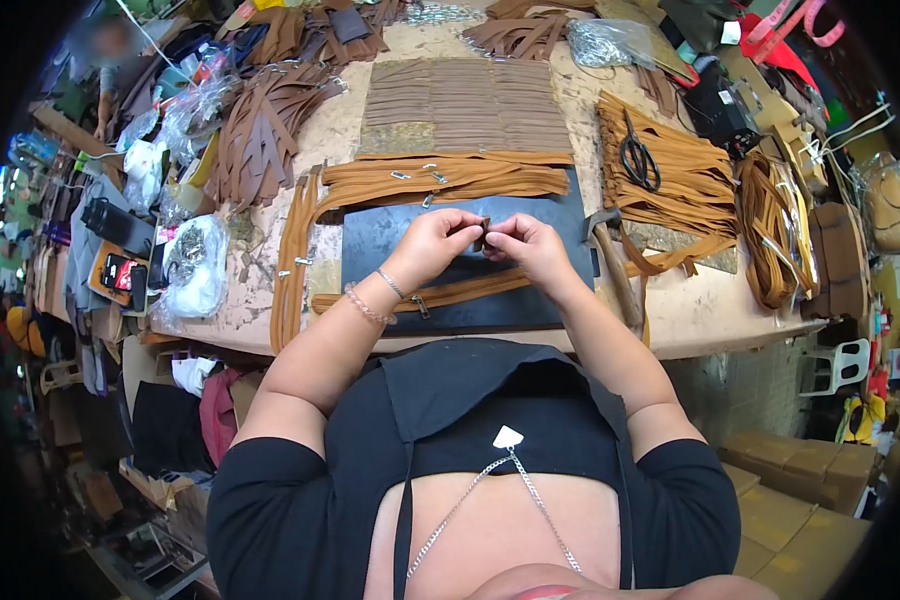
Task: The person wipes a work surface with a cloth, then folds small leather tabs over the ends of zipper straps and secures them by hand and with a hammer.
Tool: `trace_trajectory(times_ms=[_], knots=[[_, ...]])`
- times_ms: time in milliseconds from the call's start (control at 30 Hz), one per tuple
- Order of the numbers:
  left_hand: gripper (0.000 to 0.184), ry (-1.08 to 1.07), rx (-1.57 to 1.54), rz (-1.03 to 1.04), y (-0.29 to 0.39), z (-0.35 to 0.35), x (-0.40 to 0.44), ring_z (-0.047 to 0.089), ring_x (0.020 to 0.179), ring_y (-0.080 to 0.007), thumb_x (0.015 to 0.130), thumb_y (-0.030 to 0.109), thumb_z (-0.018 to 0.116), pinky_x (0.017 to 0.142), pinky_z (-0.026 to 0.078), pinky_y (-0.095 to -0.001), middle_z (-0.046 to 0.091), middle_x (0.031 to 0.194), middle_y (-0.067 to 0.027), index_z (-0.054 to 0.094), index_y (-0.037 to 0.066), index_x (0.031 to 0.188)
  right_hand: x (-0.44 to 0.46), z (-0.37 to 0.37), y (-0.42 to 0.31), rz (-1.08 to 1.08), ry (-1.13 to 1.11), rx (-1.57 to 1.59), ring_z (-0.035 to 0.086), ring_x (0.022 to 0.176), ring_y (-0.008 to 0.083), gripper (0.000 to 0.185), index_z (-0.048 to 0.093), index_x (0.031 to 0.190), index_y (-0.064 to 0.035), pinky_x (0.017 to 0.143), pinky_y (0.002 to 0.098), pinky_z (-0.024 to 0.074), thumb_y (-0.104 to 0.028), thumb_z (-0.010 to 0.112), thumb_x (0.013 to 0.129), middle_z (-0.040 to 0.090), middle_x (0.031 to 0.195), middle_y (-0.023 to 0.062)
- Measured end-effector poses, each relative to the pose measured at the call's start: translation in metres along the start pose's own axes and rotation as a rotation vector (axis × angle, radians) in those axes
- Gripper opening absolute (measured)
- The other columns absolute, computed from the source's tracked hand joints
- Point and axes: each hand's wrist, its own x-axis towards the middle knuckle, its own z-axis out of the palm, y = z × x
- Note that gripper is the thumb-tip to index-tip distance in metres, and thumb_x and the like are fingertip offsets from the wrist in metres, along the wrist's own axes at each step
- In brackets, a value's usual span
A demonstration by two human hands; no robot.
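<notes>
both left hand (436, 240) and right hand (533, 246) together pinch one dark piece (486, 235), seemingly unfinished, while tan zippers (510, 180) nearby already bear metal pulls (428, 200).

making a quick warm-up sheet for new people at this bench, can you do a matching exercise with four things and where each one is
Things
1. scissors
2. hammer
3. small dark piece
4. black board

Places
A. pinched between the fingertips of the left hand and the right hand
B. lying flat below both hands
C. on top of the spread orange-brown strips
D. beside the board's right edge, near the right forearm

Pairs: 1-C, 2-D, 3-A, 4-B
</notes>
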Motion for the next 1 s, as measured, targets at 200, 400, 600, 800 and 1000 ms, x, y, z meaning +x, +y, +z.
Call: trace_trajectory(times_ms=[200, 400, 600, 800, 1000], knots=[[0.027, 0.054, 0.684, 0.254, -0.024, -0.011, 0.013, 0.066, 0.089, -0.0252, 0.096, 0.011, 0.068, 0.08, 0.055, -0.0376, 0.07, 0.095, -0.0085, 0.071, 0.006, 0.122, -0.024, -0.025, -0.001, 0.118, 0.133, 0.244, 0.072, 0.086, 0.0166, 0.01, 0.056, 0.098, -0.0054, 0.078, 0.0303, 0.0605, -0.009, 0.065, 0.102, 0.073, 0.104, 0.0134], [0.041, -0.041, 0.794, 0.609, -0.002, 0.057, -0.026, 0.059, 0.111, -0.0316, 0.093, 0.017, 0.071, 0.094, 0.052, -0.0427, 0.064, 0.124, -0.0088, 0.067, 0.012, 0.133, -0.049, -0.073, -0.001, 0.097, 0.184, 0.155, 0.063, 0.085, 0.0094, 0.018, 0.06, 0.095, -0.0086, 0.078, 0.0238, 0.0523, -0.006, 0.077, 0.093, 0.065, 0.093, 0.001], [0.044, -0.135, 0.792, 0.598, -0.023, 0.058, -0.037, 0.058, 0.111, -0.0279, 0.094, 0.024, 0.071, 0.098, 0.05, -0.042, 0.065, 0.13, -0.0039, 0.066, 0.013, 0.137, -0.067, -0.074, 0.003, 0.075, 0.263, -0.042, 0.061, 0.086, 0.0091, 0.016, 0.068, 0.108, -0.0037, 0.08, 0.0246, 0.0512, -0.006, 0.075, 0.094, 0.068, 0.093, 0.0014], [0.039, -0.144, 0.85, 0.694, -0.025, 0.042, -0.05, 0.058, 0.107, -0.0229, 0.093, 0.02, 0.072, 0.094, 0.047, -0.0381, 0.068, 0.134, 0.0027, 0.071, 0.017, 0.131, -0.07, -0.048, 0.01, 0.007, 0.133, -0.552, 0.069, 0.094, 0.0201, 0.013, 0.074, 0.106, -0.0059, 0.087, 0.0336, 0.0533, -0.012, 0.072, 0.095, 0.074, 0.097, 0.0105], [0.036, -0.13, 0.839, 0.692, -0.027, 0.044, -0.049, 0.059, 0.105, -0.022, 0.09, 0.016, 0.073, 0.092, 0.047, -0.0382, 0.069, 0.133, 0.003, 0.074, 0.017, 0.126, -0.065, -0.031, 0.002, 0.16, 0.138, -0.717, 0.072, 0.093, 0.0299, 0.018, 0.07, 0.096, -0.0054, 0.086, 0.04, 0.054, -0.021, 0.076, 0.09, 0.075, 0.095, 0.0128]])
